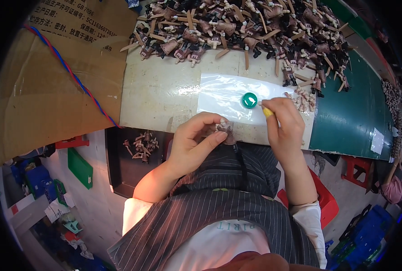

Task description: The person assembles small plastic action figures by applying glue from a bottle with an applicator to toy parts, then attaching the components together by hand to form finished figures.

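My left hand [192, 143] is closed round a small toy figure [228, 132] with a pale top and a brown lower part, held upright just above the table's near edge. A little to the right, my right hand [283, 123] pinches a small pale piece [260, 103], its exact kind too small to make out. Something yellow [267, 111] covers one of its fingertips. Close to that piece is a round green dish [249, 100] with a glossy filling, standing on a clear plastic sheet [221, 92]. Several small pale parts [304, 100] lie to the right of the sheet.
A large heap of toy figures [237, 29] with flat tan pieces covers the far side. At the left stands a cardboard box [70, 86] with a twisted red-blue cord [76, 79]. Below it, a black tray [119, 178] holds more figures. A red stool [325, 198] is at my right.
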`<act>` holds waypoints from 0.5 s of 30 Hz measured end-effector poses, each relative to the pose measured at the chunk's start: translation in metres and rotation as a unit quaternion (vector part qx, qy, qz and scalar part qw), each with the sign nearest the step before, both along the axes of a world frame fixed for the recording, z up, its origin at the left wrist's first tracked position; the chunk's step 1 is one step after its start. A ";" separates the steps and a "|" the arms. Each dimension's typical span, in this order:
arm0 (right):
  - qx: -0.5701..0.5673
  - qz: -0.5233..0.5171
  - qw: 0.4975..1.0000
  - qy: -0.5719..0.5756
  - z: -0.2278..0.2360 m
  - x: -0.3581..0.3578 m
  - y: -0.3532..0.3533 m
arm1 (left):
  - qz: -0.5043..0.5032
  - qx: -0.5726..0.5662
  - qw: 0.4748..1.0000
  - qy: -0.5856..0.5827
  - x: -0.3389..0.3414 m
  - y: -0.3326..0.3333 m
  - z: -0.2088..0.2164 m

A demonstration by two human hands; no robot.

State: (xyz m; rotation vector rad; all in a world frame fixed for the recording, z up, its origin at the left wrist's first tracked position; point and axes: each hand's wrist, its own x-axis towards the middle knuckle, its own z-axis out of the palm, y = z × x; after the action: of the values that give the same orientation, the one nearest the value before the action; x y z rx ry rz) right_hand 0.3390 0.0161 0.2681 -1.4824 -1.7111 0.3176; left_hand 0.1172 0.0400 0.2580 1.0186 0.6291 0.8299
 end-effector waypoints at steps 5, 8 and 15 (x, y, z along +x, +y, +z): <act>-0.027 0.007 0.994 -0.103 -0.012 -0.006 0.009 | 0.033 0.044 0.997 0.061 0.001 -0.005 -0.003; -0.026 0.014 0.989 -0.142 -0.012 -0.008 0.012 | 0.036 0.050 0.994 0.091 -0.001 -0.003 -0.008; -0.028 0.008 0.999 -0.017 0.014 -0.008 0.001 | 0.013 -0.010 1.000 0.023 0.000 0.008 -0.011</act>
State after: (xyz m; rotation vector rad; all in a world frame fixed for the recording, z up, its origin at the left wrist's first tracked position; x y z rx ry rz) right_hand 0.3310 0.0175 0.2822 -1.5231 -1.7546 0.3547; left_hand 0.1175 0.0482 0.2473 1.0158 0.6891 0.8244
